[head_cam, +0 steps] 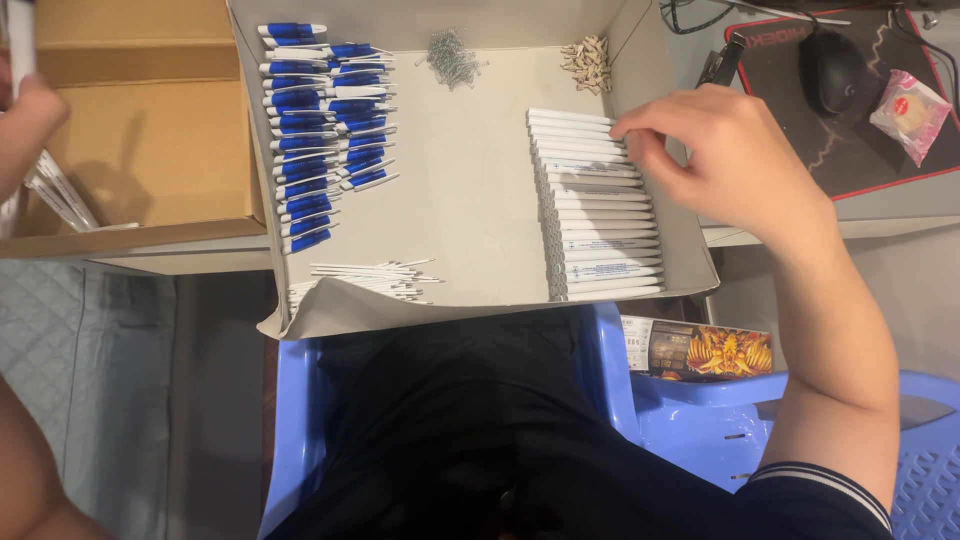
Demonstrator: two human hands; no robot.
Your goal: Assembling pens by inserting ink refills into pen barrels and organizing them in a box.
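- Nearest, a blue plastic chair [690, 410] carries a flat printed packet [700, 348] in gold, red and black, just beside the person's dark lap.
- Above the lap sits a shallow white tray [470, 200] with raised walls; its middle floor is bare between the left and right rows.
- Along the tray's near edge lies a small bundle of thin white refills [375, 277].
- On the right side, a column of white pen barrels [600, 215] runs from the near wall toward the far one.
- The right hand [715, 160] reaches in from the right, wrist bent, its fingers [635, 125] pinched together on the farthest barrels of that column.
- On the left side, two columns of blue-and-white pens [320, 130] lie in rows.
- At the far wall sit a heap of small metal springs [450, 55] and a heap of small tan pieces [588, 62].
- Far left, the left hand [25, 125] hovers at a cardboard box [150, 130]; whether it grips anything cannot be told.
- Far right, a black mouse [832, 68] and a pink wrapped snack [908, 112] rest on a dark mat on the tabletop.
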